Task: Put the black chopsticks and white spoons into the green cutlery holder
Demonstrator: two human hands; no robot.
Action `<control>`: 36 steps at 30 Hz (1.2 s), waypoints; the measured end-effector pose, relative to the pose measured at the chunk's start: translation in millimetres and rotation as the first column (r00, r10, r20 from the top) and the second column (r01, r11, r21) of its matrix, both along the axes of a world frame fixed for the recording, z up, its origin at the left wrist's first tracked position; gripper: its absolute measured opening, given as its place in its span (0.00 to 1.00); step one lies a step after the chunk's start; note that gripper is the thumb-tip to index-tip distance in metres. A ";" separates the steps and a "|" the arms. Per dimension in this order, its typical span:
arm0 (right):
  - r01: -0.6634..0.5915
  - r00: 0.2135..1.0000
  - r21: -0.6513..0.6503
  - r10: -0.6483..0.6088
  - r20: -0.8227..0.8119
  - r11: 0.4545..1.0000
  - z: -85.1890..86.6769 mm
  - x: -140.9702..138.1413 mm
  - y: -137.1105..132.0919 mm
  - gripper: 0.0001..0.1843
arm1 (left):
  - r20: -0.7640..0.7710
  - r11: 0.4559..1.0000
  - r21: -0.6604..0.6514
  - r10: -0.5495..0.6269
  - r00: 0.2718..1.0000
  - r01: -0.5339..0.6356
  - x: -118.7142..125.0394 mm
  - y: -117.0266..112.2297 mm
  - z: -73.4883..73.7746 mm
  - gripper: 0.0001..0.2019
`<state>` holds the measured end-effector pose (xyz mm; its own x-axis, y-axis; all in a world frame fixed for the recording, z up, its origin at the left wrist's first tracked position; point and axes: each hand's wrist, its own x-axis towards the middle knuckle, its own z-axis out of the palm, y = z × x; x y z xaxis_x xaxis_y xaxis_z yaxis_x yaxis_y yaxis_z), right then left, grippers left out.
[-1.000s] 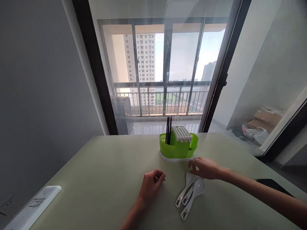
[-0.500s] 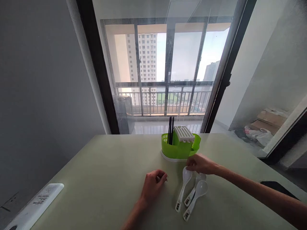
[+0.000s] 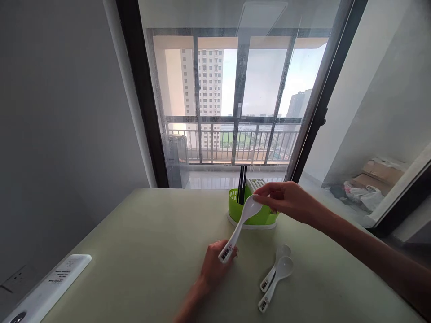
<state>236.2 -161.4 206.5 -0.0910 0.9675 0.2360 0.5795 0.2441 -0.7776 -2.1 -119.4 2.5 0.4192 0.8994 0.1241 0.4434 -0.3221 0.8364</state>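
Observation:
A white spoon (image 3: 235,233) is held up over the table, slanting down to the left. My right hand (image 3: 284,197) is closed on the edge of its bowl between thumb and fingers. My left hand (image 3: 215,262) rests on the table with its fingers curled, holding nothing that I can see; the spoon's handle passes in front of it and hides part of the fingers. Two more white spoons, a nearer spoon (image 3: 276,281) and a farther spoon (image 3: 273,270), lie side by side on the tabletop, handles towards me. Behind the held spoon stands a green cutlery holder (image 3: 235,207).
Black chopsticks (image 3: 241,184) stand in the holder's left compartment. A white power strip (image 3: 55,287) lies along the left edge of the pale green table (image 3: 151,233). Glass doors with a dark frame (image 3: 148,107) rise beyond the far edge.
My right hand has lifted the leftmost spoon by its bowl and raised it up and to the left, in front of the cutlery holder. My left hand has barely moved.

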 end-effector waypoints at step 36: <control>-0.213 0.515 0.585 -0.419 0.748 0.783 -91.4 9.0 41.4 0.15 | 0.017 0.995 0.082 -0.053 0.998 0.052 1.5 -2.2 -2.6 0.11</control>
